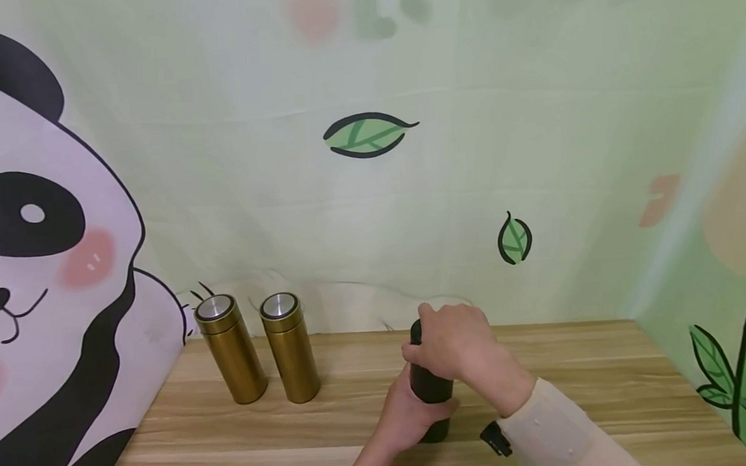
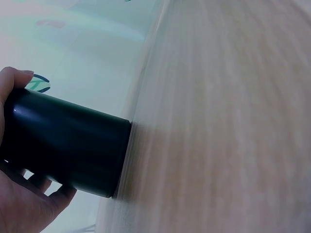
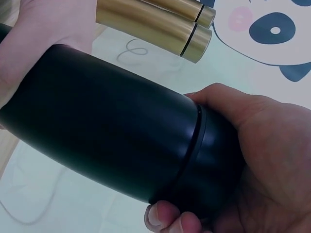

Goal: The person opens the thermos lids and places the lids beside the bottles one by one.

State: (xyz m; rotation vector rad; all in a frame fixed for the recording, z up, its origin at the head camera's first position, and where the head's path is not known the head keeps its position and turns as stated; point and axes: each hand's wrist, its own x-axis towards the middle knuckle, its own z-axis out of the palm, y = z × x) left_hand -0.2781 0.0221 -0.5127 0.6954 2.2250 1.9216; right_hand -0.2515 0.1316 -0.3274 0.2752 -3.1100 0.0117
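A black thermos flask (image 1: 429, 388) stands upright on the wooden table, right of the middle in the head view. My left hand (image 1: 408, 412) wraps round its lower body; in the left wrist view the flask's base (image 2: 114, 162) meets the tabletop. Up at the top, my right hand (image 1: 455, 338) grips the black lid (image 3: 214, 155), thumb on one side and fingers on the other. A thin seam runs between lid and body in the right wrist view. Whether the lid is loose cannot be made out. Most of the lid's top is hidden under the right palm.
Two gold thermos flasks with silver-topped lids, one further left (image 1: 233, 352) and one beside it (image 1: 294, 359), stand on the table (image 1: 334, 435) left of the hands. Behind the table hangs a pale green cloth (image 1: 410, 209) printed with a panda and leaves.
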